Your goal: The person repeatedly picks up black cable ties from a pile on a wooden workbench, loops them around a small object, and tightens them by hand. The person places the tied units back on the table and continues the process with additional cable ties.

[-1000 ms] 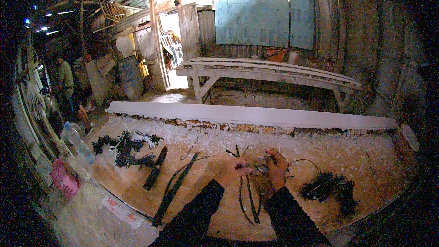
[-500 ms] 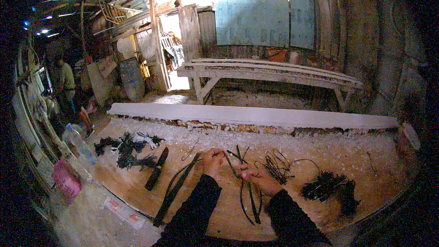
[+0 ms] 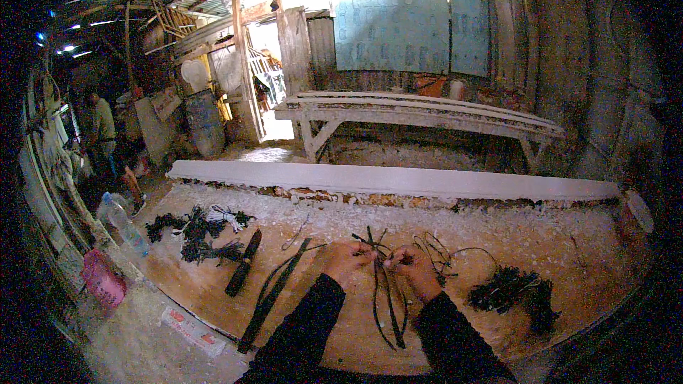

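My left hand (image 3: 346, 263) and my right hand (image 3: 414, 270) meet over the board, fingertips pinched close together on a thin dark strip. Under and between them lies a bunch of dark strips (image 3: 388, 306), its long ends pointing toward me and its short ends sticking out beyond my fingers. Beside my right hand is a loose coil of thin dark wire or cord (image 3: 442, 259), partly covered by the hand. Left of my left forearm rest more long dark strips (image 3: 269, 306) and a dark, knife-like tool (image 3: 244, 263).
Bundles of short dark ties (image 3: 203, 235) lie at left, another bundle (image 3: 514, 291) at right. A long white ledge (image 3: 391, 179) borders the far side. A plastic bottle (image 3: 124, 224) and pink bag (image 3: 104, 277) are at left. Behind stand a bench (image 3: 427, 110) and a distant person (image 3: 104, 124).
My hands have come together. The left moved right and slightly nearer me, and the right drew in with its fingers now pinched; the strip between them is bent closer to the bunch.
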The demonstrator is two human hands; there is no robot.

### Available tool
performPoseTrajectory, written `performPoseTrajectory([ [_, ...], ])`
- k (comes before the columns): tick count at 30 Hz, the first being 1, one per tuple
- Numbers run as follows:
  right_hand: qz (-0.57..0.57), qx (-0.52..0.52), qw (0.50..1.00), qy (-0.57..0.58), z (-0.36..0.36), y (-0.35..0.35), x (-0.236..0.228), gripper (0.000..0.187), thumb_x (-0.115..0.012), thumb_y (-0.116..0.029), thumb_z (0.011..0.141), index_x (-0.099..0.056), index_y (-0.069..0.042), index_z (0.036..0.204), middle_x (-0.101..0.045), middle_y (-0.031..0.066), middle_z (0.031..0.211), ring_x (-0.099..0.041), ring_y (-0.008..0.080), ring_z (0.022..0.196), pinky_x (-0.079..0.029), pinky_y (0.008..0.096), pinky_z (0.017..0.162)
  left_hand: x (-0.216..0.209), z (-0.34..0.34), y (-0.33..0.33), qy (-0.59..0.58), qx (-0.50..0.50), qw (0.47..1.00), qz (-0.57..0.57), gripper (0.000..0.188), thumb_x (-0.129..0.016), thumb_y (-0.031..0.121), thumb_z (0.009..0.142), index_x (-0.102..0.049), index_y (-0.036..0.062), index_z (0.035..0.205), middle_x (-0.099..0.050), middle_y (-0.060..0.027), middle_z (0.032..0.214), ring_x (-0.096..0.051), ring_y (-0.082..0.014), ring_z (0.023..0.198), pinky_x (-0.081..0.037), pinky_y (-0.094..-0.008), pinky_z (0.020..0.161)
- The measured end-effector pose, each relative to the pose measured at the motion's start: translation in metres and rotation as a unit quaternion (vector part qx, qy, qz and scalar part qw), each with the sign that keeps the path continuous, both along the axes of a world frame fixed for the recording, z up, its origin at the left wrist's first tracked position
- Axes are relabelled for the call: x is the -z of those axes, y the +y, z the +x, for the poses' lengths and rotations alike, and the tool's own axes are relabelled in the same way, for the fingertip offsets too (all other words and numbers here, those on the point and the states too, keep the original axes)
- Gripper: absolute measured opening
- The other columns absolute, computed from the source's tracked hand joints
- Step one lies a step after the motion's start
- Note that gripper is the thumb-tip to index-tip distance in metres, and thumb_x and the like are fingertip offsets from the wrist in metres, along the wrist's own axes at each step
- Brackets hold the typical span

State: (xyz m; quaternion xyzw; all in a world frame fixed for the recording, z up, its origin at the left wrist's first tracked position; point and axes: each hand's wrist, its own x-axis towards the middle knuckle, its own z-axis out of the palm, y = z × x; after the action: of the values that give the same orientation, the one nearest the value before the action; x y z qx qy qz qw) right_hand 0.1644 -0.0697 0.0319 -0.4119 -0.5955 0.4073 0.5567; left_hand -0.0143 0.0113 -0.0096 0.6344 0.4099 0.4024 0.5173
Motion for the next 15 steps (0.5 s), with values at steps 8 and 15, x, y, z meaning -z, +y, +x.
performPoseTrajectory([
  [8,0.014,0.244,0.969,0.039,0.018,0.02,0.02,0.006,-0.061,-0.006,0.078,-0.055,-0.006,0.079,-0.052,-0.0023,0.068,-0.047,0.0078,0.061,-0.038,0.0225,0.054,-0.011,0.017,-0.021,0.036,0.27,0.959,0.085,0.02,-0.067,0.023,0.079,-0.061,0.0064,0.089,-0.057,0.0024,0.077,-0.052,-0.0086,0.069,-0.043,-0.0238,0.066],
  [15,0.041,0.31,0.95,0.001,0.026,0.028,0.039,0.01,-0.061,-0.01,0.08,-0.062,-0.005,0.089,-0.055,-0.0006,0.068,-0.051,0.0099,0.063,-0.041,0.0228,0.058,0.006,0.022,-0.013,0.009,0.116,0.987,0.115,0.018,-0.068,0.021,0.077,-0.06,0.0059,0.081,-0.056,0.0026,0.071,-0.05,-0.0073,0.065,-0.041,-0.0237,0.057],
])
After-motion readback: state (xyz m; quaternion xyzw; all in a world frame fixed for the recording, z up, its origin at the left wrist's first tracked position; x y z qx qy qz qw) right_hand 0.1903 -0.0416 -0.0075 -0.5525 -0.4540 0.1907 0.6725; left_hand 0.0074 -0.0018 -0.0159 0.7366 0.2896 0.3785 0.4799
